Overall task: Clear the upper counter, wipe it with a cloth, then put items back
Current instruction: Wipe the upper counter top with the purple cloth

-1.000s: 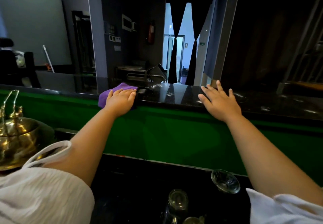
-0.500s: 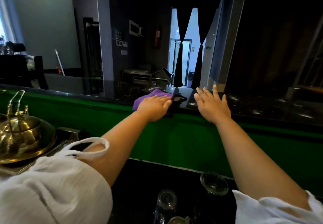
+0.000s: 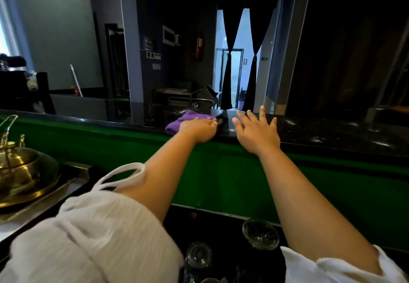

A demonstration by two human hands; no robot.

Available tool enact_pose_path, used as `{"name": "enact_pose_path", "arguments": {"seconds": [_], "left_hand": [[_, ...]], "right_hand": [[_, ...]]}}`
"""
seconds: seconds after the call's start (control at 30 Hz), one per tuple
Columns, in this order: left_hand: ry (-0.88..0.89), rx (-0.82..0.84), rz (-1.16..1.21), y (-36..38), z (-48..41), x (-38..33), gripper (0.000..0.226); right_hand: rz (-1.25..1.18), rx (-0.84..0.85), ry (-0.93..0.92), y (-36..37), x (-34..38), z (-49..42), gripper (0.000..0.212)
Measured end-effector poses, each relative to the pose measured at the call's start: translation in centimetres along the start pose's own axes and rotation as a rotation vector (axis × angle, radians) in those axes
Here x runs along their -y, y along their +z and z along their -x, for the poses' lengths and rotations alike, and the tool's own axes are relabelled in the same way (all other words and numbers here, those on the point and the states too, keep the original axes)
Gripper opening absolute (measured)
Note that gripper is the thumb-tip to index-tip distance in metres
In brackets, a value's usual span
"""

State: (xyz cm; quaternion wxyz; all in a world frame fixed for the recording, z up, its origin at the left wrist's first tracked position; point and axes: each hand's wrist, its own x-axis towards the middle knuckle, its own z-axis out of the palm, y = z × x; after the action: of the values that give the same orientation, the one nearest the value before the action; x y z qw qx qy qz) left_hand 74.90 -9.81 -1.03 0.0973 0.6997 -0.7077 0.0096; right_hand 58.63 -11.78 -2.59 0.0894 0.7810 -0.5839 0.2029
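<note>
Lengthwise along the counter (image 3: 332, 129), purple cloth (image 3: 188, 119) lies under left hand (image 3: 199, 130).

The left hand (image 3: 200, 129) hides part of the purple cloth (image 3: 188, 116). The edge crops the brass kettle (image 3: 20, 172) at nine o'clock, the glasses (image 3: 198, 258) at six.
</note>
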Motion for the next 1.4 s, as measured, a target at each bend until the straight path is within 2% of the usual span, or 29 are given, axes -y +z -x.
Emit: {"name": "enact_pose_path", "arguments": {"seconds": [0.17, 0.27, 0.37, 0.5, 0.63, 0.77, 0.9, 1.0, 1.1, 1.23, 1.33, 1.4], "left_hand": [[-0.001, -0.068, 0.023, -0.2, 2.0, 4.6, 0.048], [-0.165, -0.008, 0.057, -1.1, 0.8, 8.2, 0.050], [-0.244, 0.065, 0.113, -1.3, -1.5, 7.5, 0.052], [-0.132, 0.077, 0.183, -0.6, -2.4, 2.3, 0.049], [-0.041, -0.012, 0.069, 0.7, -0.1, -0.7, 0.049], [-0.042, -0.107, 0.026, 0.5, 2.1, 3.3, 0.049], [-0.221, -0.107, -0.015, -0.1, 2.9, 10.8, 0.050], [-0.286, -0.070, -0.039, -0.2, 3.0, 13.1, 0.049], [-0.279, -0.053, -0.042, -0.6, 2.7, 12.4, 0.048], [-0.245, -0.012, -0.057, -0.8, 2.1, 12.6, 0.049], [-0.197, 0.014, -0.081, -1.0, 1.8, 12.8, 0.049], [-0.151, 0.028, -0.112, -1.1, 1.5, 13.3, 0.049]], "right_hand": [[-0.020, 0.021, -0.030, 0.1, -0.3, 0.1, 0.059], [0.001, 0.023, -0.037, 0.2, -0.2, -0.1, 0.058], [0.007, 0.025, -0.022, 0.2, -0.1, -0.4, 0.057], [0.011, 0.029, -0.012, 0.3, -0.1, -0.5, 0.057], [0.004, 0.018, 0.005, 0.2, 0.0, -0.4, 0.059], [-0.022, 0.046, -0.023, -0.3, -0.3, 0.0, 0.062], [-0.015, 0.056, -0.027, -0.4, -0.3, 0.4, 0.062], [0.001, 0.033, -0.055, -0.2, -0.1, 0.3, 0.056], [0.043, 0.020, -0.105, -0.4, 0.1, 0.4, 0.051], [0.081, -0.007, -0.152, -0.3, 1.8, 0.3, 0.055], [-0.056, 0.023, -0.237, 0.5, 6.5, -0.5, 0.057], [-0.115, 0.050, -0.231, 0.9, 9.7, -1.8, 0.057]]}}
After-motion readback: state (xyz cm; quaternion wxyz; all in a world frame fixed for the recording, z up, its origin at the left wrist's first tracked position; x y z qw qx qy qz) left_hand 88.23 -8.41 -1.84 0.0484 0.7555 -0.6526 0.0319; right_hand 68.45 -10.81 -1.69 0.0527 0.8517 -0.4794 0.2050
